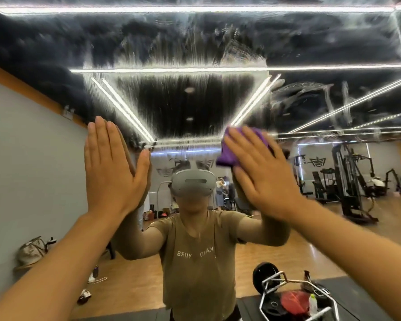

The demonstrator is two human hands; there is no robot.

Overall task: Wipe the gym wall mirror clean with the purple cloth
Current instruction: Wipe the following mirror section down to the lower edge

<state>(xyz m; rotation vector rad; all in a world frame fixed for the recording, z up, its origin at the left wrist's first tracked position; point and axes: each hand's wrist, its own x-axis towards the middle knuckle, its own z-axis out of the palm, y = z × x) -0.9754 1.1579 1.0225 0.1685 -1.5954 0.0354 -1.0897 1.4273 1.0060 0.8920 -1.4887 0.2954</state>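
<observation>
The wall mirror [195, 42] fills the view and carries white smears and vertical wipe streaks across its upper part. My right hand [262, 170] lies flat, fingers straight, and presses the bunched purple cloth [232, 147] against the glass at about head height. The cloth shows above and to the left of my fingers. My left hand [111, 167] is flat against the mirror to the left, fingers straight and together, with nothing in it. My own reflection stands between the two hands.
Reflected in the mirror: a wooden gym floor, weight machines [350, 179] at the right, a hex bar with weight plates [287, 295] on a black mat at the lower right, and a bag [30, 253] by the grey wall at the left.
</observation>
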